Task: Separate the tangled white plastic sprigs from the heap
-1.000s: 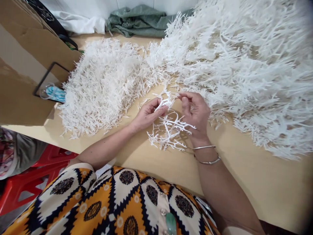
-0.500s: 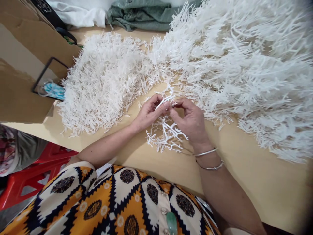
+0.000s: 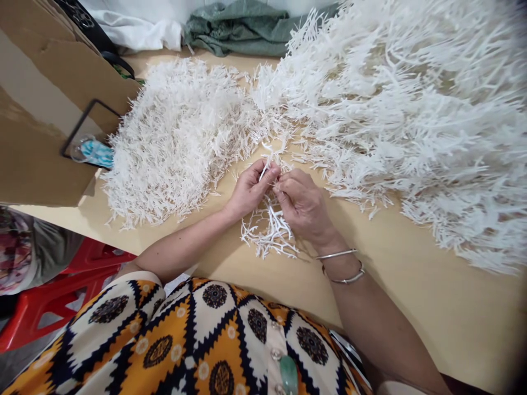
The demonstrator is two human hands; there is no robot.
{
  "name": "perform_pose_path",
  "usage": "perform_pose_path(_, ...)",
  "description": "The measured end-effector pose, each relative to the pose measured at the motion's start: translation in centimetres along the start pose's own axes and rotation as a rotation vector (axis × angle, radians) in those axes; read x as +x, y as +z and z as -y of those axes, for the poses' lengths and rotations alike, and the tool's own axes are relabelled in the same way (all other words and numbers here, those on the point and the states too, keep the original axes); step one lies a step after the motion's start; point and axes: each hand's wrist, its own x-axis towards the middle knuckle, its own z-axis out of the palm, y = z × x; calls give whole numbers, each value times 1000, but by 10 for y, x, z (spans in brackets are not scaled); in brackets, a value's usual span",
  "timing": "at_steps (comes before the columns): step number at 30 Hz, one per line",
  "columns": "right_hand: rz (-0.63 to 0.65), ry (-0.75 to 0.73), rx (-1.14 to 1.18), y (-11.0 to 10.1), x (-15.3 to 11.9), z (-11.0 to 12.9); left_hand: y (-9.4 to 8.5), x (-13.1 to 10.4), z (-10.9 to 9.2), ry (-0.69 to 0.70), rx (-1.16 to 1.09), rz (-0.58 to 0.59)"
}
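Your pale yellow table is the biggest thing here. A huge heap of white twigs fills its far right side. Your shirt, orange, white and dark, is at the near edge. A brown box stands at the far left. Just right of the box is a smaller white heap, which meets the huge one. Behind the heaps, a green cloth lies beside a white cloth.

Your two hands are close together in the middle. Your left hand pinches a white twiggy piece, and its tip pokes out on the far side of your thumb. Your right hand is just right of it, with bent fingers at the left fingertips; I cannot tell if it grips anything. On the near side, below your hands, spread white branches show; I cannot tell if they join the piece you pinch. Two thin silver bangles are round your right wrist.
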Motion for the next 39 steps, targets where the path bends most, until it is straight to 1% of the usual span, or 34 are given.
perform_pose_path(1,8,-41,0,0,0,3,0,1,2,-13,-9,-25)
perform_pose_path(5,74,-279,-19,3,2,16,-2,7,7,-79,-125,-151)
perform_pose_path(6,60,-301,-35,4,2,17,-2,8,6,-83,-146,-156)
perform_pose_path(7,17,-290,-47,4,2,16,-3,8,5,-85,-161,-146)
perform_pose_path(9,-125,-173,-46,2,1,10,-4,6,3,-95,-192,-119)
perform_pose_path(12,-334,88,53,0,-2,-5,-6,3,2,-147,-272,-111)
perform_pose_path(14,-396,201,136,0,-4,-13,-7,4,3,-170,-323,-94)
perform_pose_path(15,-406,228,159,0,-5,-16,-8,4,3,-170,-342,-77)
perform_pose_path(19,-388,246,135,-1,-4,-18,-10,7,-1,-145,-339,2)
perform_pose_path(24,-389,261,41,-6,-4,-16,-10,8,-13,-111,-291,34)
perform_pose_path(27,-361,220,10,-7,-2,-12,-10,8,-16,-108,-281,47)
perform_pose_path(31,-260,167,10,-5,2,-2,-9,8,-17,-110,-274,78)
perform_pose_path(34,-218,106,-18,-2,3,3,-7,6,-17,-119,-309,121)
perform_pose_path(37,-203,70,-126,-2,3,5,-6,3,-19,-137,-371,166)
perform_pose_path(39,-178,56,-226,-3,2,7,-4,0,-22,-177,-416,176)
